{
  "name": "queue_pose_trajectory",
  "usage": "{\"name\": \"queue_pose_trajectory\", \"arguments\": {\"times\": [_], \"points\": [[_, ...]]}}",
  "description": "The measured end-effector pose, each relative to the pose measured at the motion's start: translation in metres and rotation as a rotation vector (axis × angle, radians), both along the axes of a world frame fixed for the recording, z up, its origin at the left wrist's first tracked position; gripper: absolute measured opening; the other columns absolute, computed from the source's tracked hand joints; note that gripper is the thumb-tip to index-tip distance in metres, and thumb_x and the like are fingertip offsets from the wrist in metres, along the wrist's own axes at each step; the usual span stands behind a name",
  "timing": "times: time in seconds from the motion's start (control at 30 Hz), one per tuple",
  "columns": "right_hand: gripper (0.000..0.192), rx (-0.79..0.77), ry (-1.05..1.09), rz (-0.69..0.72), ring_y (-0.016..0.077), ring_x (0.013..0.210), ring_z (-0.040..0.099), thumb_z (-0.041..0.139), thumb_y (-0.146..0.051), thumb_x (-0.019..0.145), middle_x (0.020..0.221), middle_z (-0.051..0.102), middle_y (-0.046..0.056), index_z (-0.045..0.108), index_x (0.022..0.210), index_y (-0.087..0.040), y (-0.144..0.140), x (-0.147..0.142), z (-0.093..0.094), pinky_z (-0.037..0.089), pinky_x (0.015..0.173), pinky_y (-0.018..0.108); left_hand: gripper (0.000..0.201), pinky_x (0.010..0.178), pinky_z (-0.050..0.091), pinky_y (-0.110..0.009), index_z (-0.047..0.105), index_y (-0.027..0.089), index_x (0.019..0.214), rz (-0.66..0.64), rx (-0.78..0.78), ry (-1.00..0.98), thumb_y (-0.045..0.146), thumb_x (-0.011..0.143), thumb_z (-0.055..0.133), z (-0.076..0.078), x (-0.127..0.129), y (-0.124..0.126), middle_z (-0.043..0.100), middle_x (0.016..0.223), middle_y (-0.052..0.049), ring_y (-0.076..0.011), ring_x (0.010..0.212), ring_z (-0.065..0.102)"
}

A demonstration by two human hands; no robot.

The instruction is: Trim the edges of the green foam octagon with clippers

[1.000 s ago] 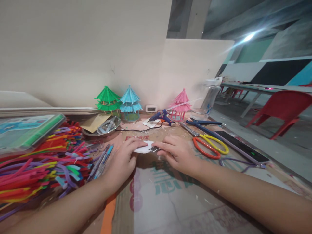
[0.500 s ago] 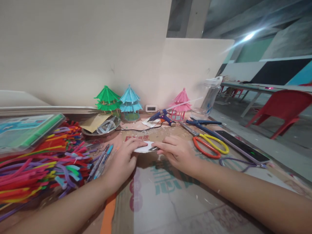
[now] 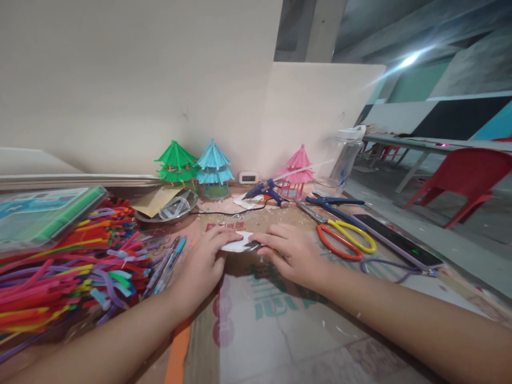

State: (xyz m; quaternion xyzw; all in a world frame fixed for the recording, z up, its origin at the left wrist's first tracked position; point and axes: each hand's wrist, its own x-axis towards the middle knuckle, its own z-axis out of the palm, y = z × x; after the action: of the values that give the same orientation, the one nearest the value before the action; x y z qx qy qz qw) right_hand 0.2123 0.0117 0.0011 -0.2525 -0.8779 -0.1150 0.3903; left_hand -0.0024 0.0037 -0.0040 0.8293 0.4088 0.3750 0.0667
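Note:
A small white piece of paper [image 3: 237, 244] spans the gap between my two hands, just above the cardboard. My left hand [image 3: 204, 261] grips its left edge, with the fingers over the top and the thumb below. My right hand [image 3: 291, 252] is closed at the right end of the paper, pinching a small dark piece [image 3: 253, 246] against it. That dark piece is too small to name, and the fingers hide part of it. A glue gun [image 3: 264, 191] lies beyond my hands, and scissors [image 3: 340, 234] with red and yellow handles lie to the right.
Colourful pipe cleaners [image 3: 72, 266] heap at the left, beside several pens [image 3: 170, 264]. Behind stand a green model pavilion [image 3: 176, 162], a blue one [image 3: 213, 165] and a pink one [image 3: 299, 165]. A phone [image 3: 396, 240] and a clear bottle [image 3: 344, 160] are at the right.
My right fingers have shifted slightly at the paper's end, and more of the dark piece shows. My left hand and the paper have hardly moved.

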Motion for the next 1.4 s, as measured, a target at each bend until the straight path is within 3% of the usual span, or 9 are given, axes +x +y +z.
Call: {"name": "queue_pose_trajectory", "arguments": {"times": [0.2,0.4,1.0,1.4], "points": [[0.035,0.022,-0.008,0.012,0.0158,0.066,0.049,0.036,-0.034,0.097,0.07,0.057,0.004,0.064,0.104,-0.014,-0.0018,-0.0016,0.0006,0.037,0.058,0.027,0.047,0.093,0.042,-0.035,0.06,0.027,0.107,-0.025,-0.002,0.035,-0.002,0.076,0.041,0.0005,-0.0006,0.0001,0.062,0.109,0.0,-0.017,0.104,0.055],[0.034,0.065,0.004,0.026,0.0151,0.064,0.048,0.037,-0.031,0.096,0.068,0.056,0.003,0.065,0.101,-0.013,-0.0004,-0.0015,0.0,0.036,0.057,0.026,0.042,0.089,0.044,-0.034,0.061,0.023,0.104,-0.04,-0.006,0.009,-0.002,0.077,0.039,0.0036,0.0035,-0.0024,0.062,0.105,-0.003,-0.0167,0.101,0.055],[0.035,-0.017,0.038,-0.014,0.0166,0.066,0.05,0.036,-0.032,0.096,0.071,0.057,0.005,0.064,0.102,-0.012,0.001,-0.0003,-0.0007,0.038,0.059,0.028,0.035,0.089,0.045,-0.034,0.062,0.022,0.103,-0.027,0.012,-0.047,0.003,0.083,0.04,0.002,0.0037,-0.0014,0.063,0.103,-0.004,-0.017,0.101,0.056],[0.033,-0.011,-0.034,-0.009,0.0167,0.067,0.048,0.037,-0.033,0.096,0.073,0.057,0.005,0.063,0.103,-0.013,-0.0032,-0.0018,-0.0003,0.035,0.059,0.028,0.04,0.092,0.043,-0.036,0.06,0.023,0.106,-0.006,-0.026,0.031,0.0,0.08,0.039,0.0051,0.0039,-0.0062,0.061,0.107,-0.004,-0.0177,0.103,0.055]]}}
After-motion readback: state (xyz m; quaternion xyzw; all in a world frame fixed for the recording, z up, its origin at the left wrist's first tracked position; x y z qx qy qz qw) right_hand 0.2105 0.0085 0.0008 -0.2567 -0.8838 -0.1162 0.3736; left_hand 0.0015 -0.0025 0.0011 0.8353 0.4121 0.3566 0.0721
